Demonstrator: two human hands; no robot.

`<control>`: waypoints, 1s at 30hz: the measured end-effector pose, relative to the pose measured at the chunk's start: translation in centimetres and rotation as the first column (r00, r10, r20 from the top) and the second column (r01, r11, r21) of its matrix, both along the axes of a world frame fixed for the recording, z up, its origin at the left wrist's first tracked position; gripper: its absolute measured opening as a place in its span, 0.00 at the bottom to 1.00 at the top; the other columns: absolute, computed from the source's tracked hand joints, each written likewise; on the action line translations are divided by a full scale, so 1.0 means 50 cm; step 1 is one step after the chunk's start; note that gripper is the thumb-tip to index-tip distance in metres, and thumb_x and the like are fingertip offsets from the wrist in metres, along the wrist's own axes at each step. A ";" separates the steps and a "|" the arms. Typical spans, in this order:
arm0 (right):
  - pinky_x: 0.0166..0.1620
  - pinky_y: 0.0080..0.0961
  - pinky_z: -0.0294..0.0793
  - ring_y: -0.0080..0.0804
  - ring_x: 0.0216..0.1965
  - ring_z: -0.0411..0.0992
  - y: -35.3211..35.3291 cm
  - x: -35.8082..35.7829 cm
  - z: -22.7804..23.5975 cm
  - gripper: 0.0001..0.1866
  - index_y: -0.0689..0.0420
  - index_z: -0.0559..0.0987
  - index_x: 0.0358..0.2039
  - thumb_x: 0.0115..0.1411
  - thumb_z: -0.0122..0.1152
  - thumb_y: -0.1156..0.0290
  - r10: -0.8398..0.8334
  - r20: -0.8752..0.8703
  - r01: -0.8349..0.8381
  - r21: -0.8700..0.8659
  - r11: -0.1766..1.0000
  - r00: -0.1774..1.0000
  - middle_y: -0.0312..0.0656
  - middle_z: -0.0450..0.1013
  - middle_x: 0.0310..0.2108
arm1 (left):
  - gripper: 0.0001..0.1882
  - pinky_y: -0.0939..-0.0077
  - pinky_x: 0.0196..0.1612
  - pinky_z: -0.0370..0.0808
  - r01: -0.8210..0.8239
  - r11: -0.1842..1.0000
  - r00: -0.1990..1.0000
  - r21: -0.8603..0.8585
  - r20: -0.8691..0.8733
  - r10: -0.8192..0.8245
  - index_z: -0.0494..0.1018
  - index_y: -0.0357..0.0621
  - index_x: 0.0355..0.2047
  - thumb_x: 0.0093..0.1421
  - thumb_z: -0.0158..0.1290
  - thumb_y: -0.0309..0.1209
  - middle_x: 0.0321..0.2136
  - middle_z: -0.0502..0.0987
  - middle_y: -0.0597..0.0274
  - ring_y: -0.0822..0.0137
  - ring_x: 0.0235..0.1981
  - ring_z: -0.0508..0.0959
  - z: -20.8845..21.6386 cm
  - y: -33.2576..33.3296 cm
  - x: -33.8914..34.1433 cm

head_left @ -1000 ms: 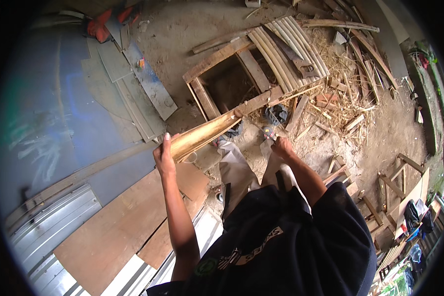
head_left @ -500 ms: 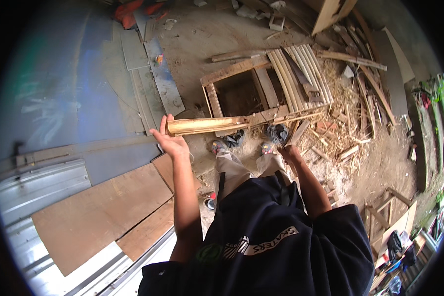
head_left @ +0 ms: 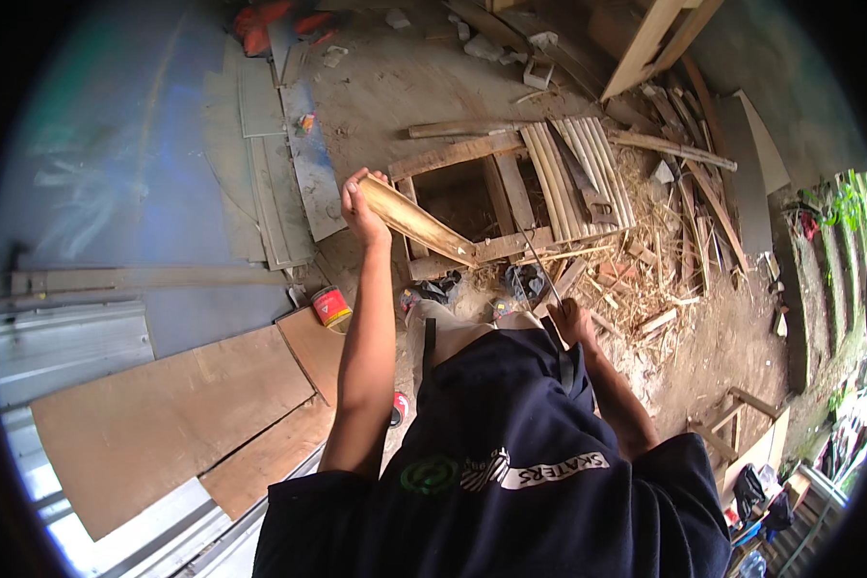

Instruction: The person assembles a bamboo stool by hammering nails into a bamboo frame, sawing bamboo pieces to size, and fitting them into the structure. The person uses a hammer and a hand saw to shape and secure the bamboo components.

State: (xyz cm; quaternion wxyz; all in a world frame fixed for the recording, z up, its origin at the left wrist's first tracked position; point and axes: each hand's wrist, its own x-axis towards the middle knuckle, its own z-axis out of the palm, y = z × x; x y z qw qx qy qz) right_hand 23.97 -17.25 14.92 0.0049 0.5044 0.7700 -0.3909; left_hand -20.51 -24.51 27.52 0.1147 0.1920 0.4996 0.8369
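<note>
Far left, a big blue-grey panel (head_left: 96,183) lies flat; metal sheets (head_left: 72,352) below it, brown boards (head_left: 169,414) on top of those. Red-and-yellow can (head_left: 330,306) just beside the boards' upper corner, near the left forearm. Left hand (head_left: 364,210) raised, fingers clamped around the upper end of a split bamboo strip (head_left: 419,220). Strip slants down to the right, inner face showing, lower end at the near rail of the wooden frame (head_left: 460,152); contact there can't be confirmed. Right hand (head_left: 575,325) sits lower, near the person's lap, fingers curled shut on the grip end of a thin dark blade (head_left: 547,275) that points up toward the frame. Pale slats (head_left: 541,178) lie side by side across the frame's right part, saw (head_left: 597,203) on them. Right of that, shavings (head_left: 660,279) and offcuts litter the ground (head_left: 742,328).
</note>
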 end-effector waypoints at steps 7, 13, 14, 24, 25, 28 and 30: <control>0.25 0.24 0.69 0.22 0.21 0.68 -0.008 -0.128 0.005 0.24 0.61 0.72 0.29 0.68 0.52 0.50 -0.295 -0.255 0.124 -0.526 0.841 0.921 0.34 0.68 0.18 | 0.41 0.55 0.56 0.73 0.308 0.945 0.945 -0.113 0.149 -0.290 0.61 0.34 0.59 0.62 0.51 0.60 0.45 0.75 0.44 0.51 0.49 0.77 -0.173 0.071 -0.068; 0.26 0.31 0.71 0.30 0.19 0.71 -0.044 -0.207 -0.200 0.30 0.63 0.74 0.27 0.70 0.46 0.46 -0.408 -0.100 0.274 -0.595 0.756 0.908 0.41 0.70 0.17 | 0.34 0.54 0.50 0.79 0.363 0.925 0.823 -0.114 0.504 -0.261 0.65 0.31 0.54 0.60 0.61 0.47 0.44 0.76 0.45 0.52 0.45 0.79 -0.419 0.170 -0.039; 0.26 0.32 0.71 0.31 0.18 0.71 -0.052 -0.217 -0.231 0.29 0.64 0.74 0.27 0.70 0.45 0.48 -0.396 -0.076 0.279 -0.588 0.759 0.915 0.42 0.71 0.17 | 0.31 0.55 0.48 0.80 0.359 0.915 0.864 -0.184 0.436 -0.251 0.66 0.29 0.51 0.60 0.61 0.44 0.42 0.77 0.45 0.53 0.43 0.80 -0.439 0.196 -0.039; 0.29 0.34 0.71 0.37 0.20 0.73 -0.099 -0.296 -0.431 0.25 0.65 0.74 0.30 0.68 0.51 0.51 -0.424 -0.189 0.284 -0.502 0.817 0.886 0.47 0.73 0.17 | 0.22 0.61 0.37 0.83 0.247 0.723 0.963 -0.645 0.248 -0.107 0.70 0.26 0.47 0.60 0.62 0.32 0.38 0.79 0.46 0.55 0.32 0.83 -0.559 0.359 -0.113; 0.29 0.35 0.71 0.39 0.20 0.74 -0.101 -0.299 -0.440 0.25 0.65 0.75 0.30 0.68 0.51 0.51 -0.402 -0.117 0.290 -0.515 0.807 0.908 0.48 0.73 0.17 | 0.23 0.60 0.36 0.83 0.265 0.696 0.960 -0.668 0.252 -0.124 0.69 0.26 0.49 0.60 0.62 0.31 0.39 0.79 0.45 0.54 0.31 0.83 -0.569 0.363 -0.119; 0.30 0.37 0.72 0.46 0.22 0.75 -0.108 -0.302 -0.452 0.25 0.65 0.75 0.32 0.68 0.52 0.51 -0.432 -0.132 0.291 -0.565 0.772 0.892 0.52 0.73 0.18 | 0.23 0.60 0.36 0.82 0.241 0.703 0.963 -0.669 0.257 -0.085 0.70 0.27 0.49 0.60 0.62 0.31 0.40 0.78 0.45 0.55 0.31 0.83 -0.587 0.365 -0.130; 0.31 0.40 0.73 0.53 0.23 0.75 -0.114 -0.302 -0.452 0.26 0.65 0.76 0.32 0.67 0.52 0.49 -0.564 -0.162 0.326 -0.674 0.662 0.810 0.56 0.73 0.19 | 0.22 0.60 0.36 0.82 0.227 0.715 0.965 -0.662 0.254 -0.071 0.70 0.28 0.48 0.60 0.62 0.31 0.39 0.78 0.47 0.55 0.31 0.83 -0.592 0.362 -0.134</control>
